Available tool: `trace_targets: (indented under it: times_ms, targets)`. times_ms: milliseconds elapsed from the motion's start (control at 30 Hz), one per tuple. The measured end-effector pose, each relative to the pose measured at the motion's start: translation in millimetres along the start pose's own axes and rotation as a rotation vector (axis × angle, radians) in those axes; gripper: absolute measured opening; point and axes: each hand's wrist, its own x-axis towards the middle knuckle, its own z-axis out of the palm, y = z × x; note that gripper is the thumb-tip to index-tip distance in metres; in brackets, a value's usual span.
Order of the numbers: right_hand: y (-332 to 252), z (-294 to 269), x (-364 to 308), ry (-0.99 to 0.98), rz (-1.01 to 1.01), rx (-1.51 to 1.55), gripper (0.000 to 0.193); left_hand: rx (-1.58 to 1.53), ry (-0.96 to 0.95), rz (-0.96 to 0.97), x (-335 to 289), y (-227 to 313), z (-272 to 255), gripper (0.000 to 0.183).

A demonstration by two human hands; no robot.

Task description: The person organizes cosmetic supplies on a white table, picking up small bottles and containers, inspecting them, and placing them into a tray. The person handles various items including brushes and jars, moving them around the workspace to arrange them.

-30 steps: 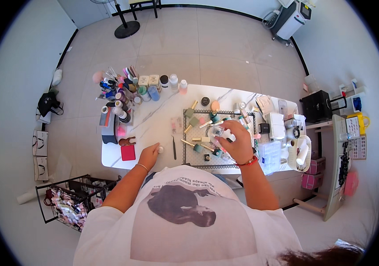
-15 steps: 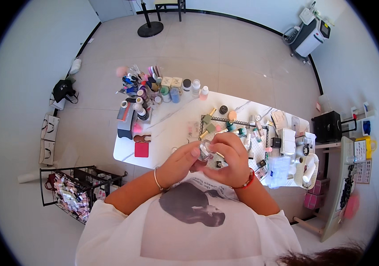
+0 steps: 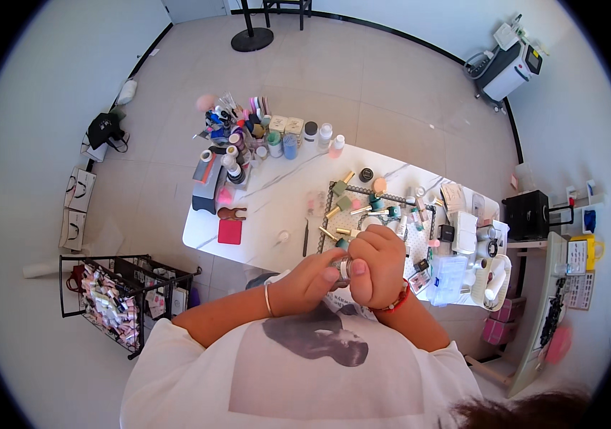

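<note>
Close to my shirt, both hands meet on a small clear jar (image 3: 345,270), mostly hidden by fingers. My left hand (image 3: 310,284) is closed round its body, thumb lying along the side. Curled tightly over the jar's other end, my right hand (image 3: 379,266) has its thumb pressed against the rim. Whether a lid sits under that hand cannot be seen. Just beyond the hands lies a dark-edged tray (image 3: 329,196) with several green and gold-capped nail polish bottles (image 3: 338,207). A thin dark tool (image 3: 306,237) rests on the white table (image 3: 266,214) to its left.
Brushes (image 3: 227,111), jars and bottles crowd the table's far left, with a red square case (image 3: 230,232) nearer. A clear blue box (image 3: 447,277) and a white basket (image 3: 497,286) fill the right end. A black wire cart (image 3: 134,289) stands at lower left.
My right hand has gone from loosely arched fingers to a tight grip over the jar. The jar has tilted and sits slightly lower, and the thin dark tool now shows on the table.
</note>
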Motion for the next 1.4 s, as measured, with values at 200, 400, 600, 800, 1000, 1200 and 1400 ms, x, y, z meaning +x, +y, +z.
trace_targets:
  times_ms: [200,400,600,800,1000,1200,1400]
  targets:
    - [-3.5,-1.8,6.8,-0.073,0.053,-0.034,0.032,0.029,0.028,-0.137,1.1,3.3,-0.6,0.050]
    - [-3.5,4.3,1.2,-0.060,0.170,0.134,0.035,-0.154,-0.001,-0.081,-0.8,-5.2,3.1,0.050]
    - [-1.7,8.3,-0.6,-0.067,0.257,0.256,0.035,-0.180,0.000,-0.116,0.2,-4.1,1.9,0.050]
    - [2.6,14.5,-6.4,-0.041,0.361,0.389,0.038,-0.259,-0.020,-0.202,-1.9,-5.0,0.5,0.066]
    - [-7.6,13.4,-11.3,0.042,0.478,0.428,0.046,-0.329,-0.030,-0.151,-0.9,-3.5,0.5,0.067]
    - [-11.4,5.0,-3.2,-0.032,0.415,0.412,0.042,-0.240,-0.041,-0.038,-0.4,-7.7,-1.7,0.066]
    - [-4.8,10.0,-1.2,-0.095,0.247,0.026,0.028,-0.095,0.074,-0.099,1.9,-18.7,3.9,0.059]
